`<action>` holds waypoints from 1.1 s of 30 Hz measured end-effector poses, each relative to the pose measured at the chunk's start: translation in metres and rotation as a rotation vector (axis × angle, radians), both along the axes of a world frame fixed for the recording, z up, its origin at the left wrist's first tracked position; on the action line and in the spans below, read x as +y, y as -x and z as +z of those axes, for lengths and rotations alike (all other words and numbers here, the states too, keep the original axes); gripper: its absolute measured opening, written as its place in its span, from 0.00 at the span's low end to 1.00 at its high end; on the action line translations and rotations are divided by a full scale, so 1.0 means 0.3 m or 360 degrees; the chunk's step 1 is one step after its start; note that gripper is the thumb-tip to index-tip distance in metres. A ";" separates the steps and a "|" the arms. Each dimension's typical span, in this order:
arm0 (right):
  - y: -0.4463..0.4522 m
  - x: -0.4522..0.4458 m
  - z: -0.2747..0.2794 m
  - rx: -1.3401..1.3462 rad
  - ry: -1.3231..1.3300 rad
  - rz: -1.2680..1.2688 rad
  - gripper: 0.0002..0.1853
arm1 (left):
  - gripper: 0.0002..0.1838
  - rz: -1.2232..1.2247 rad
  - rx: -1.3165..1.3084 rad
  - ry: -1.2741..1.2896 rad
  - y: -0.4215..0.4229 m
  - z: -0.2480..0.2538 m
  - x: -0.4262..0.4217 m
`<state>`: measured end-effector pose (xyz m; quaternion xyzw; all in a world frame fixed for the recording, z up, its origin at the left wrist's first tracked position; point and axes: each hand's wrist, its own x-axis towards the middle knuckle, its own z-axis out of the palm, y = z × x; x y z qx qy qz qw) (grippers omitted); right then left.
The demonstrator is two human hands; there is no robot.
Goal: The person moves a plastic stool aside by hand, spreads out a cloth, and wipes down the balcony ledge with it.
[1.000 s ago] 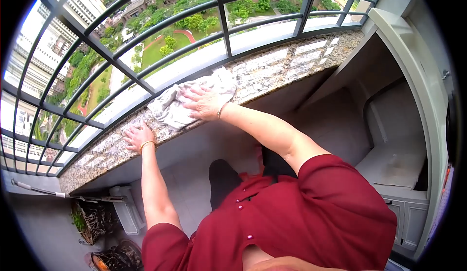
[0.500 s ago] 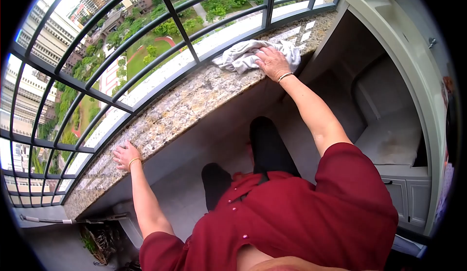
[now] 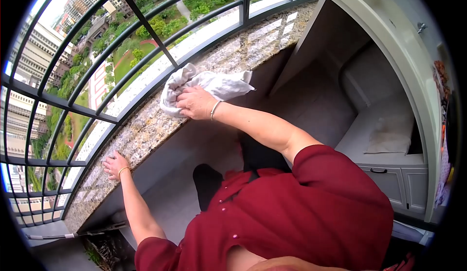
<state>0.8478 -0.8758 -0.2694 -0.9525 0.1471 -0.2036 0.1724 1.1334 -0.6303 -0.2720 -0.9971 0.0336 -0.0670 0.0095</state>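
A crumpled white and grey cloth [image 3: 219,84] lies on the speckled granite window sill [image 3: 141,130], its right end trailing over the front edge. My right hand [image 3: 196,102], with a bracelet at the wrist, grips the cloth's left part and presses it onto the stone. Some of those fingertips are hidden in the folds. Farther left along the sill, my left hand [image 3: 116,165] rests flat on the granite with fingers spread, holding nothing.
Dark metal window bars [image 3: 92,111] curve along the sill's outer side, high above gardens and buildings. A pale basin counter [image 3: 389,42] and a grey cabinet [image 3: 384,181] stand to the right. A plant [image 3: 99,251] is at the lower left.
My right hand has slid the cloth leftward along the sill, toward my left hand. The cloth's right end is now stretched out. My left hand stays on the granite.
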 end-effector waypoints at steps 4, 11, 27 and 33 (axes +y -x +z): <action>-0.011 0.001 -0.014 -0.0184 0.0141 0.0372 0.12 | 0.34 -0.0032 -0.0037 0.0043 -0.017 -0.020 0.003; 0.322 -0.444 0.014 0.0190 0.0492 -0.0388 0.23 | 0.33 -0.0051 -0.0049 0.0058 -0.005 -0.015 0.011; -0.450 0.268 0.024 0.0250 0.0015 0.0500 0.27 | 0.34 -0.0307 -0.0321 0.0571 -0.001 -0.038 0.039; -0.454 0.277 0.012 0.0248 0.0189 0.0593 0.28 | 0.40 -0.0447 -0.0351 0.0737 -0.051 -0.071 0.053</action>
